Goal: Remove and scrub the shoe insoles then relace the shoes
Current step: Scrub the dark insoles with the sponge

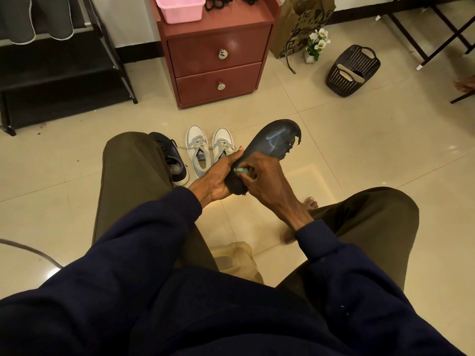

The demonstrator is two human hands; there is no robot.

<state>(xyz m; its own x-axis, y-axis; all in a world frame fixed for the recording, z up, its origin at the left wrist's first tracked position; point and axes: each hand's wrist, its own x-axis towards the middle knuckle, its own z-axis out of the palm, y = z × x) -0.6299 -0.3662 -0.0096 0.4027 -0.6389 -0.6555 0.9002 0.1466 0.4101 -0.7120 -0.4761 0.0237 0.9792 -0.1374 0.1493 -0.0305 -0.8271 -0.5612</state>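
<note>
A dark, worn insole (272, 141) with pale smears and a frayed toe edge is held up between my knees. My left hand (218, 176) grips its heel end from below. My right hand (264, 178) pinches a small green scrubbing tool (241, 170) against the insole near the heel. A pair of white and grey laced sneakers (209, 150) stands on the floor just beyond. A dark sneaker (172, 160) sits beside my left knee, partly hidden by it.
A red two-drawer cabinet (218, 60) stands ahead with a pink basket (180, 7) and black laces (218, 2) on top. A dark basket (352, 70) holding pale insoles lies at right. A black rack (64, 73) is at left. A tan bag (236, 258) lies between my legs.
</note>
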